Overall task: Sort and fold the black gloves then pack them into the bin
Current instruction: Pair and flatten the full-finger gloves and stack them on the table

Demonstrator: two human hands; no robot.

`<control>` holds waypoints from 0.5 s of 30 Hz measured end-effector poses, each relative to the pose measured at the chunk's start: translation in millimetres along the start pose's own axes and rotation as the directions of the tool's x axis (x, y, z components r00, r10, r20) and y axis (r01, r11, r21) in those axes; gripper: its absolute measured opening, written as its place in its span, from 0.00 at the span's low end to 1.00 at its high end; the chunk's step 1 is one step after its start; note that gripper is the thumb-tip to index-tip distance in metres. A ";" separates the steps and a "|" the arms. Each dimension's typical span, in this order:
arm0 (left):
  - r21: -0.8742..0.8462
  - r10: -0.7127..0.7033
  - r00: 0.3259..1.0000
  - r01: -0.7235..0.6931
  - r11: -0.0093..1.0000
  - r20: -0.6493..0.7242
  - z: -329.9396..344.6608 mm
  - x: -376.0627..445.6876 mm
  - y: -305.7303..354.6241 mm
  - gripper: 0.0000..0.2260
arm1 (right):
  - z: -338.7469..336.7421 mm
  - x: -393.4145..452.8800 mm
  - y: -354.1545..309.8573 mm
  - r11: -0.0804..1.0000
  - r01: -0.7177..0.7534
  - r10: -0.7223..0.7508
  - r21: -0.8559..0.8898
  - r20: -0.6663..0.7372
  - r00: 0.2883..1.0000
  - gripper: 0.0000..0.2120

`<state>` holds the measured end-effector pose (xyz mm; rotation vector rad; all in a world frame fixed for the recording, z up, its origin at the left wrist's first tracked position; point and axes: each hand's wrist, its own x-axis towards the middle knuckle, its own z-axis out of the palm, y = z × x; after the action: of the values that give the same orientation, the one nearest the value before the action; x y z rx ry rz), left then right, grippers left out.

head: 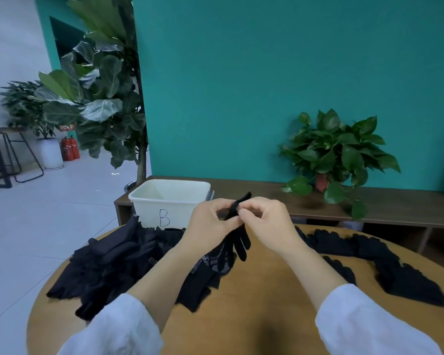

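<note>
1. Both forearms reach forward from white sleeves over the round wooden worktop [267, 290], and the two hands meet above its far-middle part, raised off the surface.

2. The left hand [210, 217] has its back toward the camera, fingers curled inward; its grip is pressed together on a black glove [239, 239], thumb and fingertips pinching the cloth near the top.

3. The right hand [263, 216] mirrors it just beside the left — knuckles up, fingers bent, grip pinching the same glove from the other side. The two thumbs nearly touch.

4. The held glove hangs between the hands: one narrow end pokes up past the knuckles toward the bin, while its fingers dangle down, clear of the worktop.

5. A loose heap of black gloves [108, 267] covers the left part of the worktop, reaching from the far-left edge toward the near-left edge (some pieces in it show a white dotted pattern).

6. A thinner spread of black gloves [385, 262] lies along the right side, running from the far edge to the right edge.

7. The white bin [169, 201], marked with a blue "B" on its front wall, stands just beyond the worktop's far-left edge — its inside looks bare as far as can be seen.

8. A potted plant [336, 155] sits on a low wooden shelf [408, 201] against the teal wall, behind the worktop.
</note>
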<state>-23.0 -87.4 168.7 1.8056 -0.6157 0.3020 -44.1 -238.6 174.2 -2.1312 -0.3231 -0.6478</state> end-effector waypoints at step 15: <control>-0.167 -0.255 0.917 0.316 0.934 0.308 15.3 -6.5 -21.5 0.13 | -30.1 -24.4 56.1 0.898 -0.351 0.270 0.266 0.298 0.916 0.37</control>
<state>-18.1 -95.5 143.3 1.7117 -0.5449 -0.2200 -49.3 -296.2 138.0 -1.8972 -0.1965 -0.1214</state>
